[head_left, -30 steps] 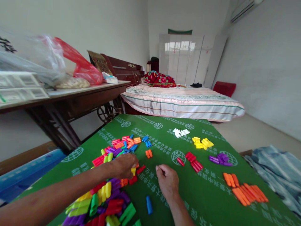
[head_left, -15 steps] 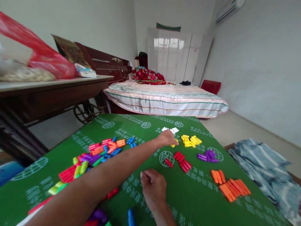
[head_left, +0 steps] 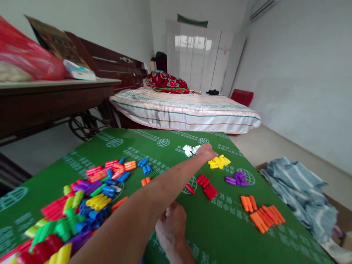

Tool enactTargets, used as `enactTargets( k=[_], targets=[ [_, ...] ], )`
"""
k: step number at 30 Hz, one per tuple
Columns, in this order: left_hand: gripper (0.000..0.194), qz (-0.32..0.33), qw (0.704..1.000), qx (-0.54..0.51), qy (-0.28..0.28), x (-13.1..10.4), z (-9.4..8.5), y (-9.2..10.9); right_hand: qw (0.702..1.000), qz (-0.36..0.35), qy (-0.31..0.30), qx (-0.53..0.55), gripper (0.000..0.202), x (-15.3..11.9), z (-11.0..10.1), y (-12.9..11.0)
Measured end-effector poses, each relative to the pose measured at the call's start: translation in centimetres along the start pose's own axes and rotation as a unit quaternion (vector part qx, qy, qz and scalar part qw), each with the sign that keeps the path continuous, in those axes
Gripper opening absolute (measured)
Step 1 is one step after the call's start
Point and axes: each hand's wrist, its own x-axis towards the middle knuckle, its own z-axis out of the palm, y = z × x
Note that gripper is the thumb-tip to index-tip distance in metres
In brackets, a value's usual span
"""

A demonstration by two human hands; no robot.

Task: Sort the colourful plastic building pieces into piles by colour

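Note:
My left hand (head_left: 206, 149) reaches far across the green table, its arm crossing over the right one. Its curled fingers touch the left edge of the yellow bullet-shaped toy blocks (head_left: 220, 162); the block in the grasp is mostly covered by the hand. White blocks (head_left: 189, 150) lie just left of it. My right hand (head_left: 172, 223) rests closed on the table near me, partly behind the left forearm; what its fingers hold, if anything, is hidden. Beyond it lie red blocks (head_left: 206, 186). Purple blocks (head_left: 238, 178) and orange blocks (head_left: 266, 217) form separate groups on the right.
A large mixed heap of blocks (head_left: 66, 223) covers the left of the green table (head_left: 220, 227). Blue blocks (head_left: 145, 165) lie near the heap's far end. Past the table stands a bed (head_left: 187, 110); a wooden desk (head_left: 55, 96) is at left, folded cloth (head_left: 299, 198) at right.
My left hand has moved up and right, carrying a yellow block to the yellow group. The right hand stays closed near the same spot. The view has shifted, showing more of the heap.

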Motion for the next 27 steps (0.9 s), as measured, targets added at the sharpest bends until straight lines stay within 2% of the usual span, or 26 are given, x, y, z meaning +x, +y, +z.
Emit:
enactTargets(
  k=[3,5,9,12,16,18,21,24,27],
  targets=[
    [0.043,0.025,0.999,0.034,-0.002,-1.9,-1.5,-2.1,1.0,-0.005,-0.006,0.012,0.023,0.0,-0.1,0.2],
    [0.038,0.041,0.997,0.062,-0.009,-4.0,-2.9,-4.4,1.0,-0.012,-0.014,0.018,0.028,-0.1,-0.3,0.3],
    [0.03,0.05,0.991,0.123,-0.026,-9.6,-5.9,-10.9,0.999,-0.005,-0.021,0.036,0.033,-0.5,-0.6,0.4],
    [0.025,0.024,0.985,0.169,-0.039,-14.3,-7.9,-16.4,0.999,-0.005,-0.021,0.04,0.035,-0.8,-0.8,0.5],
    [0.02,-0.008,0.979,0.196,-0.05,-20.1,-9.0,-21.9,0.998,-0.007,-0.03,0.051,0.037,-1.0,-0.9,0.7],
    [0.02,-0.018,0.979,0.197,-0.052,-22.4,-8.9,-23.3,0.998,-0.007,-0.035,0.056,0.038,-1.1,-0.9,0.8],
    [0.019,-0.033,0.979,0.196,-0.053,-24.8,-8.5,-24.1,0.997,-0.004,-0.044,0.059,0.04,-1.2,-0.9,1.0],
    [0.02,-0.05,0.978,0.196,-0.05,-26.2,-8.1,-24.0,0.997,0.003,-0.045,0.064,0.041,-1.3,-0.9,1.1],
    [0.021,-0.061,0.977,0.198,-0.05,-26.4,-7.7,-23.6,0.997,0.008,-0.044,0.068,0.041,-1.3,-0.8,1.1]
  ],
)
